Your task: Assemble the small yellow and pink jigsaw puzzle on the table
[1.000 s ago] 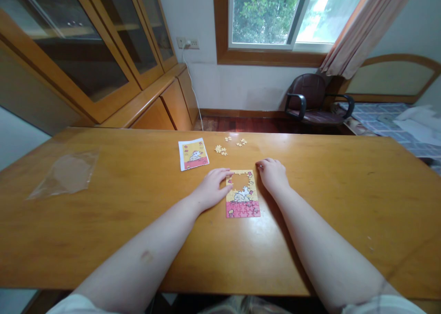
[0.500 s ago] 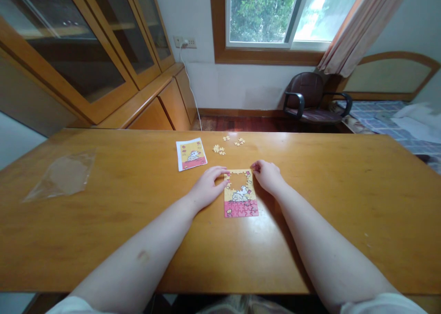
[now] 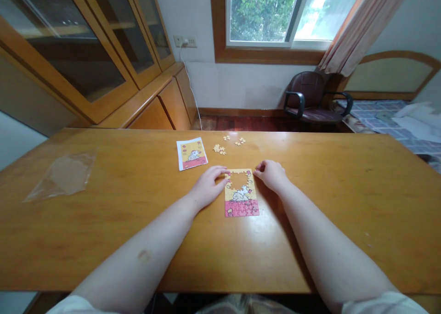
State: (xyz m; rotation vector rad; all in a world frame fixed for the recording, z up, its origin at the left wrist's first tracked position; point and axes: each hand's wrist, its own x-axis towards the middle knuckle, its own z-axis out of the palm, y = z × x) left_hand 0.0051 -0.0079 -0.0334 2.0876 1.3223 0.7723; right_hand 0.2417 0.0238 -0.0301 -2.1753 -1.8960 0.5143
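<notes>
A partly assembled jigsaw puzzle [image 3: 241,208] lies flat on the table, pink at the bottom and yellow above, with a white cartoon animal in the middle. Bare tabletop shows through a gap in its upper part. My left hand [image 3: 210,185] rests at the puzzle's left edge, thumb and fingers apart, fingertips touching it. Just off the upper right edge, my right hand [image 3: 270,174] is closed in a pinch on a small yellow puzzle piece [image 3: 255,171], mostly covered by the fingertips.
Loose puzzle pieces [image 3: 218,148] lie beyond the puzzle, with several more [image 3: 240,142] to their right. A printed reference picture [image 3: 192,154] sits at the back left. On the far left lies a clear plastic bag [image 3: 65,174]. Beyond the wooden table [image 3: 330,204] stands an armchair [image 3: 306,96].
My right hand has shifted slightly right, away from the puzzle's upper right corner, and a bit of yellow now shows at its fingertips. My left hand stays in place.
</notes>
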